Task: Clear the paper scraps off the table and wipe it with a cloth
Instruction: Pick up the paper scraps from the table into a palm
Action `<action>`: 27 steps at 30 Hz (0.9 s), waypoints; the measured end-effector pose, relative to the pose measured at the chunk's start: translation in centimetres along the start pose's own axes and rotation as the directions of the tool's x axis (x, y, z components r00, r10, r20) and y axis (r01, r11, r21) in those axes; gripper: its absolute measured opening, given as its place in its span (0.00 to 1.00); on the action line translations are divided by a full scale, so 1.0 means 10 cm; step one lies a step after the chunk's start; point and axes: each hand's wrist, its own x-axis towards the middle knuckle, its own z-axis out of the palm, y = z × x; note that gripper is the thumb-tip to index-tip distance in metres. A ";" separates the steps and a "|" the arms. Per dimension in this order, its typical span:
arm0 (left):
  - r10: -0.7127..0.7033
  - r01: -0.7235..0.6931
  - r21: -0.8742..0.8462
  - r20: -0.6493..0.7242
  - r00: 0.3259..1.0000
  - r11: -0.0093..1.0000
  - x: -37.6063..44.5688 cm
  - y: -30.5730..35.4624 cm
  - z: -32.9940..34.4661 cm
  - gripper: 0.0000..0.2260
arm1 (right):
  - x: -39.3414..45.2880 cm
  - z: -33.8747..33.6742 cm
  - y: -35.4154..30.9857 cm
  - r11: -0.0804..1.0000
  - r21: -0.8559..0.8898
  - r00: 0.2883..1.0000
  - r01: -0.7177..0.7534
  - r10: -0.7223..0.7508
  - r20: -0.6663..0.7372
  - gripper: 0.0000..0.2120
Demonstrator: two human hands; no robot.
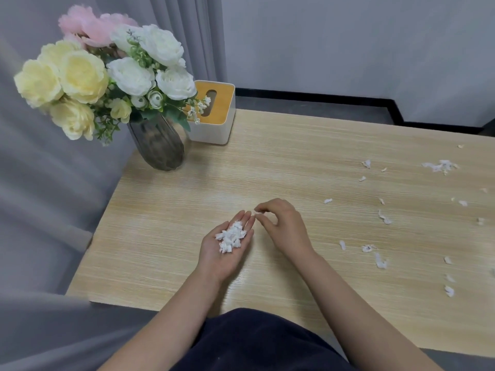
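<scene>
Head view: I noted the left hand (227, 247) lying palm-up on the light wood-grain table (166, 236), fingers straight, cradling a small heap of torn white paper scraps (231, 237) without clenching them. The right hand (281, 226) sat just beside the left fingertips, its thumb and forefinger curled together in a pinch; a tiny white fleck seemed to show at the tips, but I could not tell whether a scrap was actually held. Loose white paper scraps (380, 261) remained scattered over the right half of the table, some near the right and near edges. I judged the scraps to be very light, soft and easily crushed or blown about, so each calls for a fingertip pinch, or a sweep of the flat hand toward the cupped palm, which must stay level. No cloth was in view. A grey ribbed glass vase of artificial flowers (156, 145) and a white tissue box with a wooden lid (214, 113) stood touching or nearly so at the far left corner, well apart from the scraps. The table's centre and right side offered open room; edge scraps risk falling off.
</scene>
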 end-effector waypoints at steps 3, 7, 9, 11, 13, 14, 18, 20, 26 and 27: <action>-0.040 0.041 -0.040 0.009 0.999 0.998 -0.01 -0.05 0.07 0.17 | -0.03 -0.03 -0.20 0.998 0.070 1.000 0.006 -0.006 0.003 0.04; -0.106 0.111 -0.132 0.043 0.993 0.985 -0.02 -0.09 0.15 0.19 | -0.08 -0.05 -0.31 0.999 0.028 0.999 -0.042 0.041 0.024 0.06; -0.122 0.128 -0.140 0.049 0.991 0.982 -0.02 -0.09 0.17 0.16 | -0.11 -0.06 -0.33 0.998 -0.019 0.997 -0.056 0.057 0.060 0.08; -0.117 0.120 -0.097 0.031 0.993 0.988 -0.02 -0.10 0.20 0.14 | -0.14 -0.05 -0.34 0.995 -0.082 0.993 -0.057 0.065 0.098 0.10; -0.123 0.124 -0.072 0.016 0.992 0.990 -0.01 -0.13 0.20 0.13 | -0.18 -0.06 -0.34 0.993 -0.105 0.992 -0.063 0.073 0.099 0.10; -0.125 0.126 -0.080 0.015 0.992 0.989 0.00 -0.14 0.19 0.12 | -0.20 -0.07 -0.34 0.991 -0.111 0.992 -0.069 0.080 0.100 0.10; -0.143 0.143 -0.022 -0.023 0.989 0.990 0.06 -0.17 0.15 0.14 | -0.32 -0.10 -0.32 0.990 -0.123 0.988 -0.065 0.082 0.134 0.12; -0.153 0.153 0.005 -0.023 0.988 0.988 0.07 -0.20 0.14 0.14 | -0.38 -0.12 -0.31 0.992 -0.102 0.988 -0.073 0.086 0.127 0.12; -0.136 0.136 0.013 0.004 0.991 0.991 0.09 -0.30 0.13 0.15 | -0.51 -0.20 -0.18 0.988 0.041 0.989 -0.148 0.149 -0.009 0.11; -0.137 0.137 0.035 0.006 0.991 0.990 0.11 -0.32 0.13 0.15 | -0.52 -0.23 -0.14 0.984 0.065 0.986 -0.163 0.166 -0.033 0.10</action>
